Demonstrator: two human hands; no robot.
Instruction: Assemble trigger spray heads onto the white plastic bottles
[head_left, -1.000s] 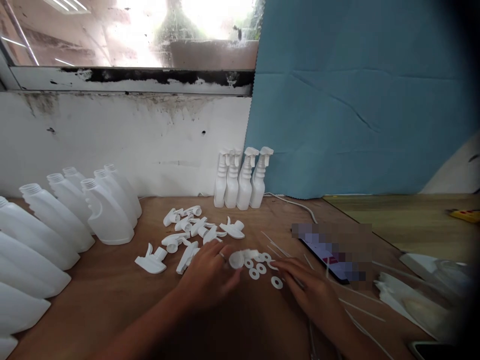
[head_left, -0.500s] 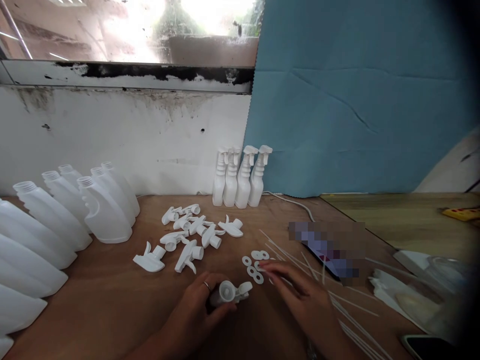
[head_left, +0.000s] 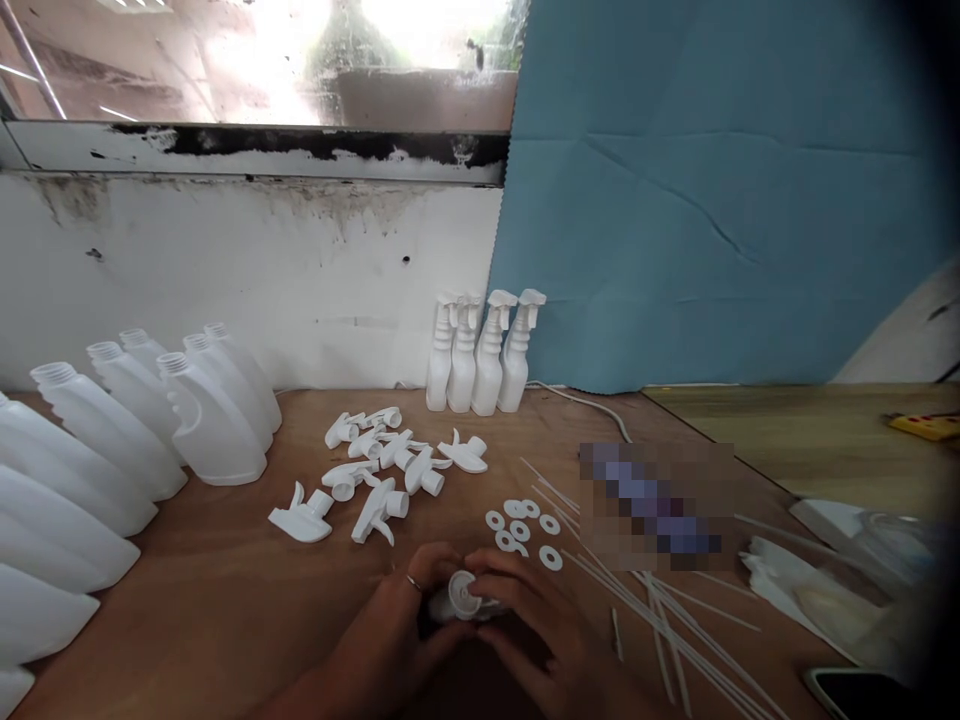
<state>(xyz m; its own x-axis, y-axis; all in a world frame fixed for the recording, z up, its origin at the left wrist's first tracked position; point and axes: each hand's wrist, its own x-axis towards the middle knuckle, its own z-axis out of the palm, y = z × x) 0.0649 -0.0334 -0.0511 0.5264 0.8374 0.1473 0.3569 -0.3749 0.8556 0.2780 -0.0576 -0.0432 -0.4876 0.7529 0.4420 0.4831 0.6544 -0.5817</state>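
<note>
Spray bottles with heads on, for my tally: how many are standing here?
4, in a row by the wall: leftmost bottle, second bottle, third bottle, rightmost bottle. Any directly behind could be hidden.

Smooth, cloudy plastic is seen in the open bottles point(head_left: 219, 425) towards nine o'clock; white plastic is shown by the loose spray heads point(head_left: 376, 508) at eight and the flat washers point(head_left: 550, 558) at five. The tabletop point(head_left: 300, 600) is surfaced in smooth, dull-sheened wood. Matt, creased cloth point(head_left: 675, 220) is hung at two. The window glass point(head_left: 262, 70) at eleven is smeared.
</note>
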